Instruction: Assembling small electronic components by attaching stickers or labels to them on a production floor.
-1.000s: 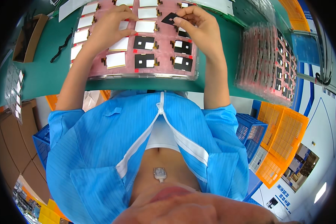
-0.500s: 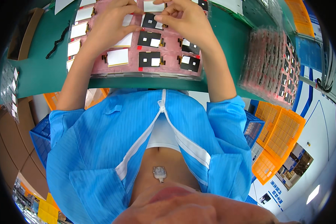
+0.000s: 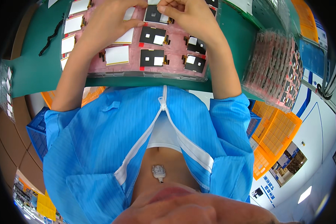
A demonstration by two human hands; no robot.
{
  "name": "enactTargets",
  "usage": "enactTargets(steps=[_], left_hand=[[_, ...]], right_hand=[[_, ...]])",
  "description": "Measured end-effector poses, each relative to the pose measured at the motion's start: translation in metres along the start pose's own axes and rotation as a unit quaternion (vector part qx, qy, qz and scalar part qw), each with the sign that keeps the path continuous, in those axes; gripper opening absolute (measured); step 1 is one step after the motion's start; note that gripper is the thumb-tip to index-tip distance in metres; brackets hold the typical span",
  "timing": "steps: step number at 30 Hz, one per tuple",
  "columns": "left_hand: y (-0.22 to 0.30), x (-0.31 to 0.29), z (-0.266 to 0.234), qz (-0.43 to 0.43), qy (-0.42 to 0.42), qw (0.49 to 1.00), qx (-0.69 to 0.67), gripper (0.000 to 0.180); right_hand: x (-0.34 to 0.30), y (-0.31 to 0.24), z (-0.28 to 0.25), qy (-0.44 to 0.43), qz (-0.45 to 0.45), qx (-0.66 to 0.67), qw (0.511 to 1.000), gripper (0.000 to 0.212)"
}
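Note:
A clear tray with pink lining [image 3: 138, 70] lies on the green table, holding rows of small flat display panels. Some show white faces, like the white panel [image 3: 117, 55]; others carry black sheets with white squares, like the black-backed panel [image 3: 152, 36]. Over the upper middle of the tray, my left hand [image 3: 110, 23] has thumb and forefinger apart, thumb tip beside a black-covered panel [image 3: 153, 15]. My right hand [image 3: 190, 16] is pinched at that panel's upper right; whatever lies between its fingertips is too small to tell.
Stacked clear trays of panels [image 3: 272, 71] stand on the table at right. A black twisted cord [image 3: 51, 37] and a brown box [image 3: 22, 33] lie at left. Orange crates [image 3: 274, 136] and a blue crate [image 3: 37, 128] sit below the table's edge.
My right hand's thumb and fingers have drawn together above the black-covered panel. My left hand keeps its place beside it. The whole view has shifted slightly.

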State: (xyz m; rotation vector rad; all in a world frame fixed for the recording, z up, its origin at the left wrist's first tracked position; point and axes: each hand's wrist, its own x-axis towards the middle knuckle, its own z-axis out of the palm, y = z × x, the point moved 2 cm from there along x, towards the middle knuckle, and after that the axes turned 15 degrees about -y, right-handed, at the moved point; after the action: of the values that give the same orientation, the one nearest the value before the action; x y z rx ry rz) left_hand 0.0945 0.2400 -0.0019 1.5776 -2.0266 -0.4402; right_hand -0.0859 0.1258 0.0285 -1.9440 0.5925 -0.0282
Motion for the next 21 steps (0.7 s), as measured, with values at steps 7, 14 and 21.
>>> enactTargets(steps=[7,14,21], left_hand=[[0.017,0.009,-0.016,0.141,0.072,0.959,-0.235,0.036],[0.018,0.003,-0.023,-0.006,-0.006,0.989,-0.148,0.035],[0.021,0.007,-0.021,-0.053,-0.074,0.996,-0.010,0.036]], right_hand=[[0.001,0.000,-0.001,-0.003,-0.010,-0.023,1.000,0.012],[0.002,0.001,0.000,-0.006,-0.007,-0.025,1.000,0.012],[0.002,0.002,0.001,-0.010,0.014,-0.008,1.000,0.013]])
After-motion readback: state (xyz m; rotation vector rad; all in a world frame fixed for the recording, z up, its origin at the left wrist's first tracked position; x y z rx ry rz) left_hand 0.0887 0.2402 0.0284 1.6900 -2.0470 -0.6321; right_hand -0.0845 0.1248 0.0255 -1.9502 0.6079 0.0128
